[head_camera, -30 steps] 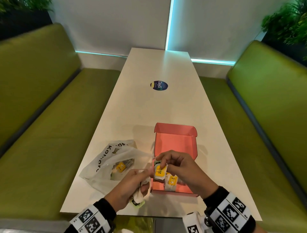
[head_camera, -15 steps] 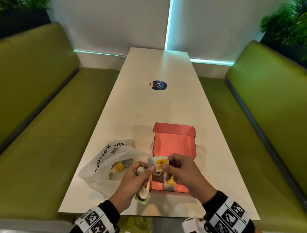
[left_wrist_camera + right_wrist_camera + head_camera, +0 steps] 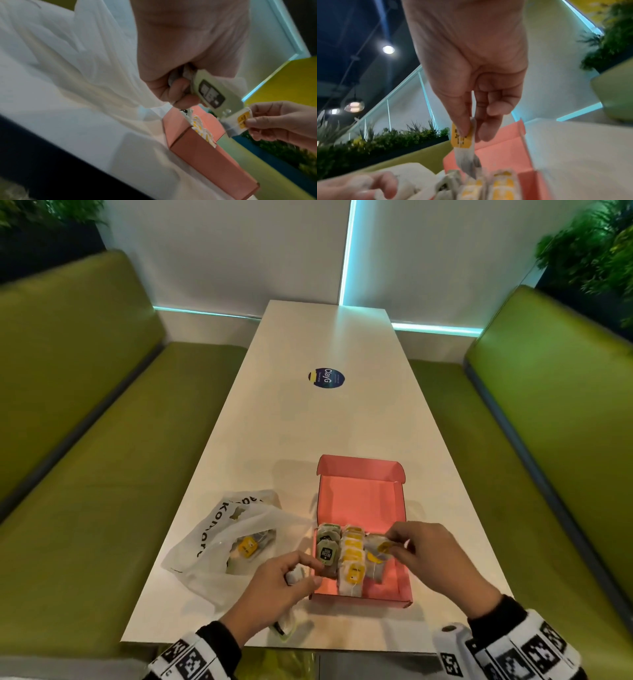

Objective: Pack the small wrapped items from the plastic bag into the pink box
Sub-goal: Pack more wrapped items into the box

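The open pink box (image 3: 363, 498) lies on the white table (image 3: 325, 422), with rows of yellow-labelled and dark-labelled wrapped items (image 3: 352, 556) packed in its near half. My right hand (image 3: 397, 542) pinches a yellow-labelled wrapped item (image 3: 461, 139) by its top, just above the box's right side. At the box's left front corner, my left hand (image 3: 301, 571) grips a greenish wrapped item with a dark label (image 3: 212, 94) and more wrappers under the palm. The translucent plastic bag (image 3: 219, 539) lies left of the box with a few items (image 3: 248, 546) inside.
Green benches (image 3: 85, 440) run along both sides of the table. A round dark sticker (image 3: 326, 378) sits at mid-table. The box lid (image 3: 359, 470) lies open away from me. A white wall stands at the far end and plants at both top corners.
Both hands held the yellow-labelled item together near the box's left front. Now my right hand alone has carried it rightward over the box, and my left hand has dropped to the box's left edge.
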Tool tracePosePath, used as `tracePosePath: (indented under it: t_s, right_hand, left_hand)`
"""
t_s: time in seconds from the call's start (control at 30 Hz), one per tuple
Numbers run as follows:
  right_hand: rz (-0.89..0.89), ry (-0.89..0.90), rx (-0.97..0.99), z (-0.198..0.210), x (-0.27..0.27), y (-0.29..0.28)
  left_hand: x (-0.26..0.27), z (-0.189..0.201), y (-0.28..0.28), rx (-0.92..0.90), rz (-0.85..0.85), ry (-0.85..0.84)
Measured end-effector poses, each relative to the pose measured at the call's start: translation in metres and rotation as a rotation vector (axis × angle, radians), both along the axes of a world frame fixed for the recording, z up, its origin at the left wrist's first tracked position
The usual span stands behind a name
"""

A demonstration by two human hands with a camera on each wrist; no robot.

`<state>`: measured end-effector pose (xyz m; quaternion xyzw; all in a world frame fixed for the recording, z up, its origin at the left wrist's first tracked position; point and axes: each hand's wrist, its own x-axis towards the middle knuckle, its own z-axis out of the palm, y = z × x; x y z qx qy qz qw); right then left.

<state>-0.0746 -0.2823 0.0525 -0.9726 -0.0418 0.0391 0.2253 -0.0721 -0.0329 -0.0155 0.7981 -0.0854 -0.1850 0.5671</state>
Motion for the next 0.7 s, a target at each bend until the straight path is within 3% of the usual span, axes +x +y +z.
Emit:
tracePosePath:
  t_s: [0.17,0.4,0.7]
  right_hand:
    - [0.09,0.165,-0.186,-0.008,-0.008,-0.015]
    - [0.061,0.283,-0.212,-0.037,0.003,0.002]
    - [-0.112,0.178,-0.227,-0.055,0.013,0.013]
  left_hand:
    - [0.0,-0.001,-0.006,0.305,-0.155,-0.134]
    - [-0.008,-0.002,-0.018,0.532,-0.186,-0.189]
    - [-0.009,-0.004,-0.019,0.578,-0.19,-0.19]
